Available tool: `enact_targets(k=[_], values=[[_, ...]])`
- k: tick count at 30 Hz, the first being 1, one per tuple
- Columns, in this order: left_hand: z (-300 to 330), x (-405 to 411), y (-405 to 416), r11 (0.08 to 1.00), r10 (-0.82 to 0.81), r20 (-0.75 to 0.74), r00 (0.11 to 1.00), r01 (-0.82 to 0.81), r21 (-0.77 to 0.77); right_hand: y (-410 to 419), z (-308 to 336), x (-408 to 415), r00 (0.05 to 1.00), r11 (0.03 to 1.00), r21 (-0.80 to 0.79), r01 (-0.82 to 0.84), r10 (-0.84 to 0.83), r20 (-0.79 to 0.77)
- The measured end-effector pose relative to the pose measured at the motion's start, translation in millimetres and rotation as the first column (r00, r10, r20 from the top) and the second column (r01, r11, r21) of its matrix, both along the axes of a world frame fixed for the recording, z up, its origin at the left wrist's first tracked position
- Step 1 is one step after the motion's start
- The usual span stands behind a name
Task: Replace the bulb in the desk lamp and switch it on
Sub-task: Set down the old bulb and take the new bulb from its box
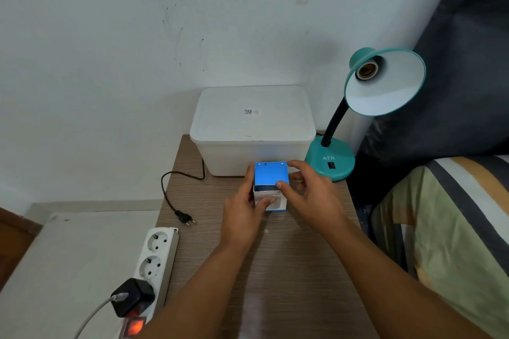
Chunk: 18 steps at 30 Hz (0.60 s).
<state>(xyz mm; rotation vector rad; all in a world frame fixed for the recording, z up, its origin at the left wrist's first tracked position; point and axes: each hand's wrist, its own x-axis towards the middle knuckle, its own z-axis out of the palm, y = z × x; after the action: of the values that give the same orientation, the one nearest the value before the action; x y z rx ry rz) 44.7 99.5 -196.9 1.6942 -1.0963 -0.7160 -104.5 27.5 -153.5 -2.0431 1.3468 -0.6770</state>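
Note:
A teal desk lamp stands at the table's far right corner, its shade tilted toward me. Its socket holds no bulb. A black rocker switch sits on the base. A small blue and white cardboard box stands on the table with its top flap lifted. My left hand grips the box's left side and front. My right hand holds the right side, index finger on the flap's edge. The box's contents are hidden.
A white lidded plastic tub stands behind the box. The lamp's black cord and plug lie loose on the wooden table. A white power strip at the left carries a black adapter and a lit red switch. A bed is at the right.

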Motion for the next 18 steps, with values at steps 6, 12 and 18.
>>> enact_targets(k=[6,12,18], values=[[-0.5,-2.2,-0.2,1.000,0.003,-0.031,1.000,-0.003,0.009,-1.5,0.0,4.1,0.994,0.996,0.054,0.074,-0.078,0.074],[-0.3,-1.4,0.1,1.000,-0.002,0.017,1.000,0.002,-0.002,-7.2,2.7,10.4,0.984,0.987,0.082,0.138,-0.146,0.102],[-4.7,-2.1,-0.4,0.999,-0.036,0.241,0.970,0.037,0.002,-10.0,6.8,16.9,0.978,0.978,0.079,0.195,-0.200,0.059]])
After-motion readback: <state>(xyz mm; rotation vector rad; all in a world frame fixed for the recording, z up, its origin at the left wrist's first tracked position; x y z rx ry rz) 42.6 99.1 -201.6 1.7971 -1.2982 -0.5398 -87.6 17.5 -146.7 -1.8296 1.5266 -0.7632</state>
